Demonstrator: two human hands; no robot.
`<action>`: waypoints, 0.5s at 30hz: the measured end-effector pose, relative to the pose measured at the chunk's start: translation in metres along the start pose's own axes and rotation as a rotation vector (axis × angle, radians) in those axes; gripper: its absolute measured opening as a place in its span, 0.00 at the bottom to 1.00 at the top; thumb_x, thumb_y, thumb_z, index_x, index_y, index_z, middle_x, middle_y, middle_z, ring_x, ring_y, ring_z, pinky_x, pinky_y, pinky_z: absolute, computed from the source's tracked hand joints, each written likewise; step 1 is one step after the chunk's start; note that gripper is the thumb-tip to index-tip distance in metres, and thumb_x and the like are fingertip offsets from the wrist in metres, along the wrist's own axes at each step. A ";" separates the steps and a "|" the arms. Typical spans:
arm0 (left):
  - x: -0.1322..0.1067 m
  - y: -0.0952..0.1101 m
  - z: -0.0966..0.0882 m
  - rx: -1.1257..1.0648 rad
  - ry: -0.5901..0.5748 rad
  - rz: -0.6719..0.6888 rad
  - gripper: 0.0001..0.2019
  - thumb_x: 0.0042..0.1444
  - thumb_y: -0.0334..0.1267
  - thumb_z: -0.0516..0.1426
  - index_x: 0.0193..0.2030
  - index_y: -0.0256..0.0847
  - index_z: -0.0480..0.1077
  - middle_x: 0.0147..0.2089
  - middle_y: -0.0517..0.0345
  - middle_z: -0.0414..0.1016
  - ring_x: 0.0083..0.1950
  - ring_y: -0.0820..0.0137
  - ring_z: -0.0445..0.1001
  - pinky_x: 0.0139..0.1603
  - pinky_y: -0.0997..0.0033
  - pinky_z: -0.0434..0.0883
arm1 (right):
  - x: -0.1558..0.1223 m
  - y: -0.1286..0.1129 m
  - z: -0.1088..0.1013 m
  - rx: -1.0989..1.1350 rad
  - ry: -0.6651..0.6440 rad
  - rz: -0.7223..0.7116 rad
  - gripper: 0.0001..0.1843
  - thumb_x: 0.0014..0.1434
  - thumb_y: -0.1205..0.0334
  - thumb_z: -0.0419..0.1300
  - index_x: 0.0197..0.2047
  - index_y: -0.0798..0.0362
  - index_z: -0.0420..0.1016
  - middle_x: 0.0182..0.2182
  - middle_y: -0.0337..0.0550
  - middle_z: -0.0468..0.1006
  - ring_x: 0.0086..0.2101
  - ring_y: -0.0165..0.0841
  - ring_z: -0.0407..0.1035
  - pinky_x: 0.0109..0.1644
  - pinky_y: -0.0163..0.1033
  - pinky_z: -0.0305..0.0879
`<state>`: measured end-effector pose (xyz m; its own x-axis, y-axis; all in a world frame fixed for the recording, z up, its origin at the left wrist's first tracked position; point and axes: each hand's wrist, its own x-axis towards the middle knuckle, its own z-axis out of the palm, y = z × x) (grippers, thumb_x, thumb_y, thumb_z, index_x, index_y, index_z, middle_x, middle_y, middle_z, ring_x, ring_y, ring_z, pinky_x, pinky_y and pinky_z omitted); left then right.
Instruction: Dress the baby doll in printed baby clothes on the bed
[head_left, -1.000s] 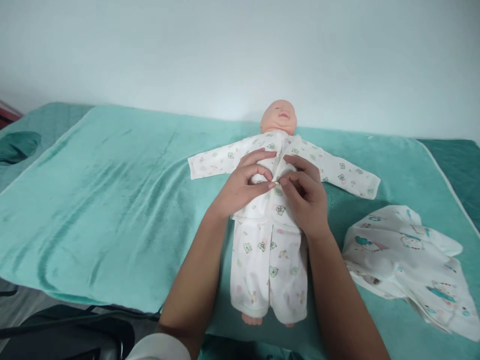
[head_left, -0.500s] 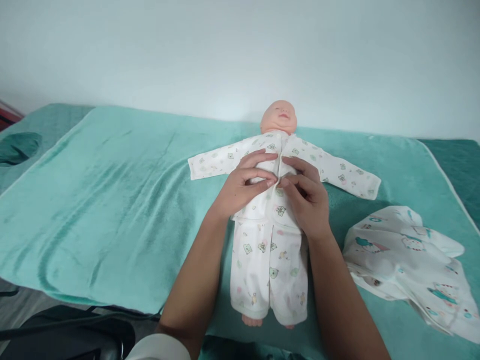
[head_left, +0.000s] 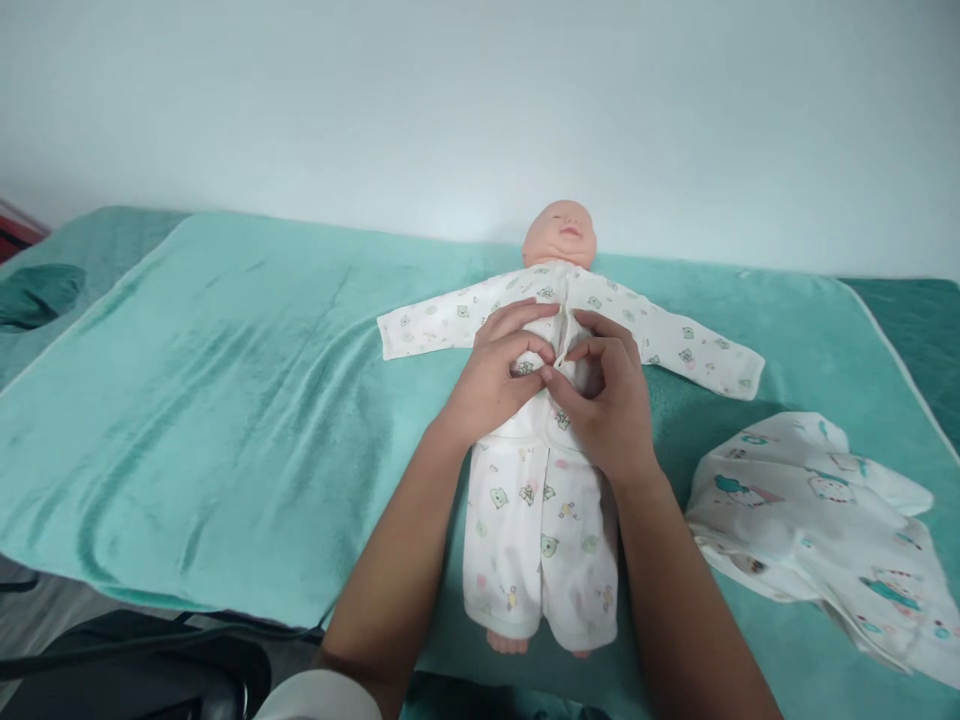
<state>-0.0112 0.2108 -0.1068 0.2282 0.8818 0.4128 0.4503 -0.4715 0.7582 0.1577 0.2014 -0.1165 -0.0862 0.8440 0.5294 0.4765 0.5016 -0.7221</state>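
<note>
I find the doll [head_left: 559, 230] face up on the green blanket [head_left: 210, 430], head toward the wall [head_left: 450, 110], sleeves of its printed shirt [head_left: 562, 285] spread to both sides. Both my hands are at the shirt's front opening, mid-chest. My left hand [head_left: 499, 375] pinches the edge between thumb and index finger; my right hand [head_left: 615, 400] pinches it from the other side, fingertips close against the left's. My fingers partly hide that spot; I cannot tell whether it is fastened. Trousers [head_left: 540, 540] cover the legs. A white printed cloth [head_left: 817, 540] lies rumpled beyond my right forearm.
</note>
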 end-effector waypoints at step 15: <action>0.001 0.004 0.008 -0.099 0.145 -0.079 0.05 0.59 0.37 0.64 0.32 0.44 0.75 0.61 0.55 0.78 0.68 0.58 0.71 0.59 0.55 0.75 | 0.000 -0.004 0.001 0.141 0.008 0.133 0.06 0.63 0.57 0.64 0.38 0.48 0.73 0.61 0.48 0.73 0.56 0.41 0.70 0.58 0.52 0.68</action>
<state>-0.0027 0.2101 -0.1075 0.0652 0.9082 0.4134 0.3726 -0.4064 0.8342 0.1552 0.1998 -0.1138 -0.0237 0.9035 0.4280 0.3563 0.4077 -0.8408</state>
